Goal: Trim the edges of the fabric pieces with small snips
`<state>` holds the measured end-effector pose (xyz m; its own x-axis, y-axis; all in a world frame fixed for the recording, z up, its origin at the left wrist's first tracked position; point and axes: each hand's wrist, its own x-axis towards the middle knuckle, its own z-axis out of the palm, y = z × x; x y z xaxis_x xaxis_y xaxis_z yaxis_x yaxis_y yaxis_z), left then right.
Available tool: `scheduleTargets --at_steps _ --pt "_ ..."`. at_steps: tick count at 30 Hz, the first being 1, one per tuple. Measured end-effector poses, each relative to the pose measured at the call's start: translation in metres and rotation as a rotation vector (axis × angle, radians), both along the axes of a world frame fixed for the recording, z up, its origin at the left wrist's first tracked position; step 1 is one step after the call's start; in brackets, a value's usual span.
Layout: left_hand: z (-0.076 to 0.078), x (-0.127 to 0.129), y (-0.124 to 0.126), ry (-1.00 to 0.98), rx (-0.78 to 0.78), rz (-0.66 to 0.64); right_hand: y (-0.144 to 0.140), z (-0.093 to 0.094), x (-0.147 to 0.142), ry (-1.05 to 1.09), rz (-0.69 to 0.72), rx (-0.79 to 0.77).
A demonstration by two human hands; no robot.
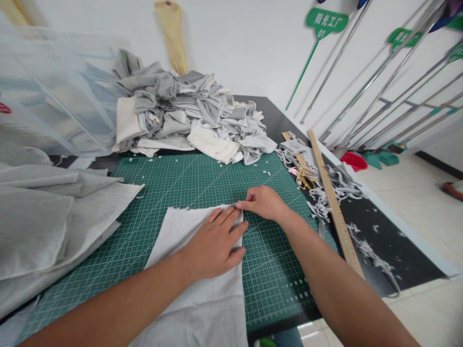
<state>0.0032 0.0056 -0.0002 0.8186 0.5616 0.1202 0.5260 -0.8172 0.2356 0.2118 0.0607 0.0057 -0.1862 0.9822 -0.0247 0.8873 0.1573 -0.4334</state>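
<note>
Cloth (pixel 202 294), pale grey, is spread on a green mat (pixel 173 185) on the table. Its far right corner is pinched by the right hand (pixel 264 202), fingers together; it is pressed flat by the left hand (pixel 213 246), fingers slightly spread

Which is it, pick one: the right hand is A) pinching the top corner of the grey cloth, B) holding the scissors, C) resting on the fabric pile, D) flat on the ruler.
A: the right hand pinches the top right corner of the grey cloth on the mat, beside the left hand lying flat on the cloth.
</note>
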Motion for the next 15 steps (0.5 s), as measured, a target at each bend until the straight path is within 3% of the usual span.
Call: scheduleTargets --at_steps 15 --pt "0.0000 0.0005 -0.0005 0.037 0.015 -0.019 0.0003 0.0027 0.0075 0.027 0.021 -0.032"
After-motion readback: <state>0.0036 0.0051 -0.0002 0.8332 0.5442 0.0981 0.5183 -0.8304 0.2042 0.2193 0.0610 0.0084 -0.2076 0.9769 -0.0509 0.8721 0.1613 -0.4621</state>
